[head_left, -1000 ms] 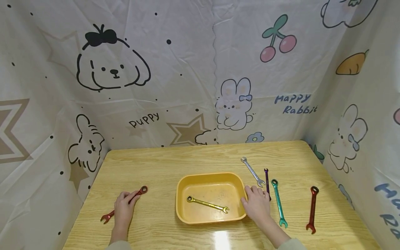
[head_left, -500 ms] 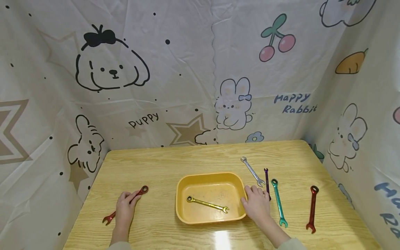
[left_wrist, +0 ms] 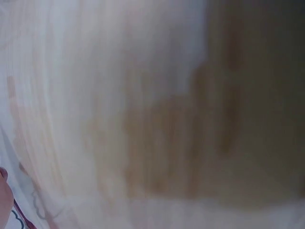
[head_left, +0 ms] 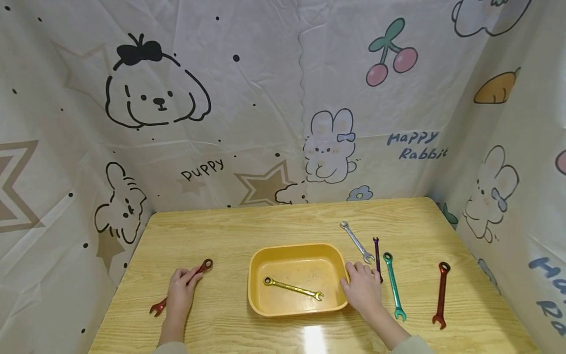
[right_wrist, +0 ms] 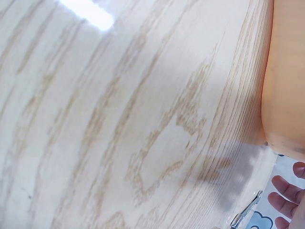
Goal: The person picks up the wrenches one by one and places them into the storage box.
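Observation:
In the head view my left hand (head_left: 180,292) grips a red ratchet combination wrench (head_left: 157,307) across its middle, ring end up and to the right, over the table's left side. A sliver of that hand (left_wrist: 5,200) shows at the edge of the blurred left wrist view. My right hand (head_left: 363,290) rests at the right rim of the yellow plastic tray (head_left: 254,282), thumb overlapping the rim. Its fingers (right_wrist: 283,188) look loosely bent in the right wrist view. Inside the tray lies a gold combination wrench (head_left: 294,289).
Right of the tray lie a silver open-end wrench (head_left: 356,243), a purple wrench (head_left: 377,253) partly behind my right hand, a teal ratchet wrench (head_left: 394,287) and a second red wrench (head_left: 441,295). A printed cloth (head_left: 265,98) surrounds the wooden table (head_left: 230,236).
My left hand has shifted slightly right with the red wrench, whose ring end has risen a little in view. The right hand and tray have stayed in place.

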### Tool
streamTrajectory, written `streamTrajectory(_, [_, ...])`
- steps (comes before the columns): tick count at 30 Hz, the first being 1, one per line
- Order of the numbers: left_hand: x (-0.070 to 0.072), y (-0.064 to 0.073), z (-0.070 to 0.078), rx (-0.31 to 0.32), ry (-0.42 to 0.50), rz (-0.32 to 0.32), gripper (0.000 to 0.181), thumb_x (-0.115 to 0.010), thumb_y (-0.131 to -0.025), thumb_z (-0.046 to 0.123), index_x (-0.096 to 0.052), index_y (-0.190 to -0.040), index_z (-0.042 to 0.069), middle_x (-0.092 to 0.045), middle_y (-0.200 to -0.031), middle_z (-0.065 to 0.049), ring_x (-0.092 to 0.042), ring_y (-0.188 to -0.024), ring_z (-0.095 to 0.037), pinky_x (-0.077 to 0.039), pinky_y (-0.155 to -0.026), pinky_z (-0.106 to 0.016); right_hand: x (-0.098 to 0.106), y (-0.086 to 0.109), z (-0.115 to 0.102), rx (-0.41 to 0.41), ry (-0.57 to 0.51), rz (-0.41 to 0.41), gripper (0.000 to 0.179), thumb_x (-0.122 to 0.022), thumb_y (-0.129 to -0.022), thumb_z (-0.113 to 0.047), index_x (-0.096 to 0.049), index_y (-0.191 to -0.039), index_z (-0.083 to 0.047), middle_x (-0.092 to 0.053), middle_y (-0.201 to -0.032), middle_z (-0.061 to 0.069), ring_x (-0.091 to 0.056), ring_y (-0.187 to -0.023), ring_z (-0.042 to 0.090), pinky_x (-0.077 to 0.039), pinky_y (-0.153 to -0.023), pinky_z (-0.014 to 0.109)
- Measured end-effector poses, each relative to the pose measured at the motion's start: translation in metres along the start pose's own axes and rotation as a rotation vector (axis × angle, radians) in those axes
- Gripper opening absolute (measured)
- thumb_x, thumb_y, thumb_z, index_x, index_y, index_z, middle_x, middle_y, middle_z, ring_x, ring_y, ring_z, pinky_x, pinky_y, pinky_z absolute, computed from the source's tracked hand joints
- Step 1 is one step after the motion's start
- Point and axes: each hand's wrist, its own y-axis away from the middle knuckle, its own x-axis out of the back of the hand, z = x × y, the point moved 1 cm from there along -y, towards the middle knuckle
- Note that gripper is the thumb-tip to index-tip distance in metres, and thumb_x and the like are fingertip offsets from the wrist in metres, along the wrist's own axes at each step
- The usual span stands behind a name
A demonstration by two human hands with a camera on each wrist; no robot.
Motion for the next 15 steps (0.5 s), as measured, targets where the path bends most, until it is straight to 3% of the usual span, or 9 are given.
streamTrajectory(5, [-0.001, -0.001, 0.006, 0.004, 0.015, -0.015, 0.022, -0.071, -0.075, 0.007, -0.072, -0.097, 0.003, -0.053, -0.084, -0.009, -0.048, -0.076, -0.020, -0.041, -0.064, -0.037, 0.001, 0.000, 0.000, 0.003, -0.003, 0.002, 0.036, -0.057, -0.084, -0.027, -0.057, -0.114, -0.007, -0.055, -0.106, 0.014, -0.048, -0.101, 0.034, -0.028, -0.091, 0.054])
streamTrajectory(15, [-0.007, -0.006, 0.019, -0.094, 0.075, 0.026, 0.021, -0.073, -0.071, 0.002, -0.072, -0.092, 0.000, -0.053, -0.080, -0.010, -0.048, -0.072, -0.019, -0.041, -0.060, -0.035, 0.001, 0.000, 0.000, 0.004, -0.003, 0.007, 0.036, -0.057, -0.083, -0.027, -0.057, -0.113, -0.007, -0.056, -0.105, 0.014, -0.048, -0.100, 0.034, -0.029, -0.090, 0.054])
